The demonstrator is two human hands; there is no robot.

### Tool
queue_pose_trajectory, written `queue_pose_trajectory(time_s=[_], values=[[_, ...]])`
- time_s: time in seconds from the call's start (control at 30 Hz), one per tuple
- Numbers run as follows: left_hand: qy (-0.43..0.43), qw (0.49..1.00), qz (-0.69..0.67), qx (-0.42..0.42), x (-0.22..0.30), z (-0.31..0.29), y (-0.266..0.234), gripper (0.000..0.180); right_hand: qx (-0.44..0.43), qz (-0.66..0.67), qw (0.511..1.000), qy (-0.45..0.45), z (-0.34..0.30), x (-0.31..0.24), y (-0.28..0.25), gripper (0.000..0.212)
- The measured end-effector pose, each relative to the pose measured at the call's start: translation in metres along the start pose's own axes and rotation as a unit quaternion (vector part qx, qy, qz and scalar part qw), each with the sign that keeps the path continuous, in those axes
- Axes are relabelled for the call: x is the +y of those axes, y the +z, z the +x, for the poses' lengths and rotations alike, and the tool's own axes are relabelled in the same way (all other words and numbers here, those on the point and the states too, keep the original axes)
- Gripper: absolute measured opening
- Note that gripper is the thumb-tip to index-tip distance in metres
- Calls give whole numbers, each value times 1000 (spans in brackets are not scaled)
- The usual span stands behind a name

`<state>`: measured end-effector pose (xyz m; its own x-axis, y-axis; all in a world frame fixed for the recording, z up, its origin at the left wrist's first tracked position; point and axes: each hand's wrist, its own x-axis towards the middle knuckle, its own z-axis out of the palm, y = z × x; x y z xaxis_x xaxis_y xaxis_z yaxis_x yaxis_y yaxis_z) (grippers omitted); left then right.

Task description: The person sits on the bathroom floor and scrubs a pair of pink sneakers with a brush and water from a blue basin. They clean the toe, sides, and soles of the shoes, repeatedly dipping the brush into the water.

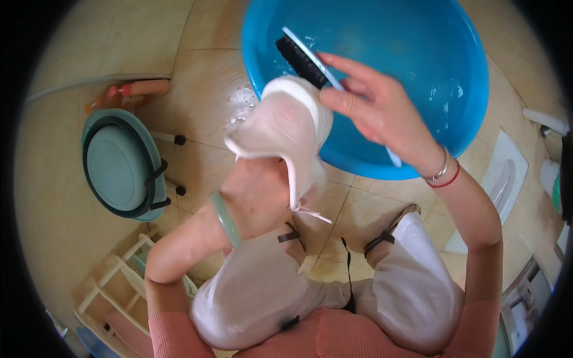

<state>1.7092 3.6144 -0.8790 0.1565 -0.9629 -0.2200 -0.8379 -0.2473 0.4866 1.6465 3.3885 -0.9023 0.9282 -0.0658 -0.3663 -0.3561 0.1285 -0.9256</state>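
A white shoe (285, 124) with a pale lace hanging from it is held up over the near left rim of a blue basin (262, 71). My left hand (256, 188) reaches into the shoe's opening and holds it from there; the fingers are hidden inside. In my right hand (382, 107) is a scrubbing brush (307, 56) with a light blue handle and black bristles. Its bristles face the shoe's toe end, against it or very close. The end of the handle sticks out below my palm. Water with some suds lies in the basin.
Folded pale green basins (119, 164) with black parts lean on the left. Near them lies an orange-pink bottle (146, 88). A cream rack (113, 280) stands at lower left. On the right lies a white panel (501, 173). Wet spots mark the tiled floor (209, 65).
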Motion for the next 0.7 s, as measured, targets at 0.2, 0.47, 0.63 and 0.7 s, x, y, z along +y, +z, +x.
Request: queue_pose_trajectory(time_s=[0.2, 0.47, 0.63, 0.7], values=[[-139, 975, -162, -53, 11, -21, -6, 44, 28, 80, 992, -97, -20, 41, 28, 65], [-192, 894, -384, 127, 0, -5, 22, 38, 58, -185, 980, -39, -7, 53, -5, 48], [-255, 773, -562, 149, 0, 8, 22, 32, 95, -485, 869, -24, -7, 89, -43, 41], [-354, 712, -602, 76, -1, 13, 2, 28, 88, -338, 937, 8, -22, 80, -36, 44]])
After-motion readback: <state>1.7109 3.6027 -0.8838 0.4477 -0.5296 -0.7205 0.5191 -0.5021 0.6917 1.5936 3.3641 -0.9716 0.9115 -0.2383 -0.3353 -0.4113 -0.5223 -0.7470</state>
